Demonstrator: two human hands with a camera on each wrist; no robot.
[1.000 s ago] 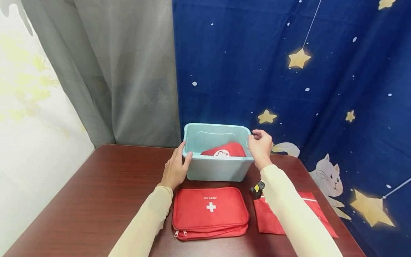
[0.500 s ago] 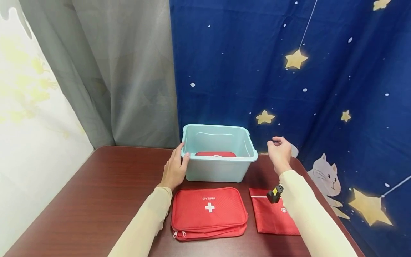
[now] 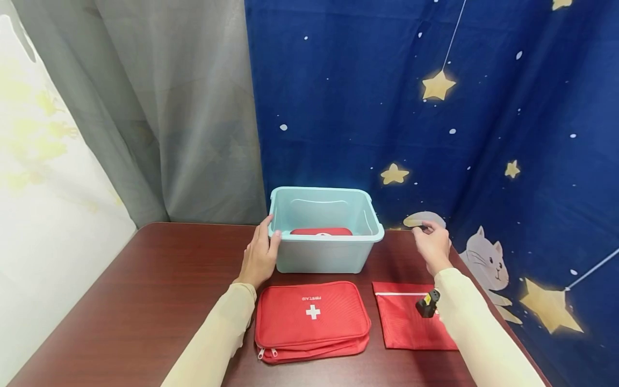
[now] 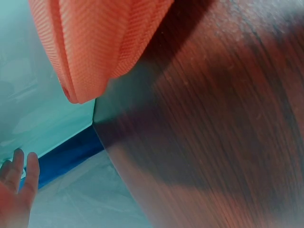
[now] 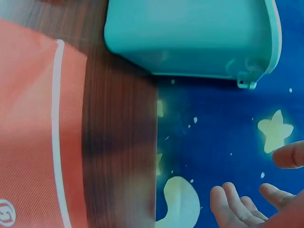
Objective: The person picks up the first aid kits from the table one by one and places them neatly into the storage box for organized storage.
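Note:
My left hand (image 3: 258, 256) touches the left end of a pale blue plastic bin (image 3: 321, 257), with straight fingers along its side and the thumb at the front rim. Inside the bin lies a red pouch (image 3: 302, 231) with a white emblem, mostly hidden by the front wall. My right hand (image 3: 433, 247) hovers right of the bin, empty, its fingers loosely bent and apart in the right wrist view. Before the bin rests a red first aid bag (image 3: 314, 325) with a white cross and two zip pulls. Right of it lies a flat red pouch (image 3: 403, 322) with a white stripe, partly under my right forearm.
The dark wooden table (image 3: 184, 301) ends just behind the bin. Grey curtain (image 3: 208, 118) and blue star-patterned curtain (image 3: 338, 97) hang at the back. A small black device (image 3: 427, 305) sits on my right wrist.
The red pouch in the bin has dropped lower. My right hand has let go of it and moved right, away from the bin. My left hand has stayed at the bin's left end.

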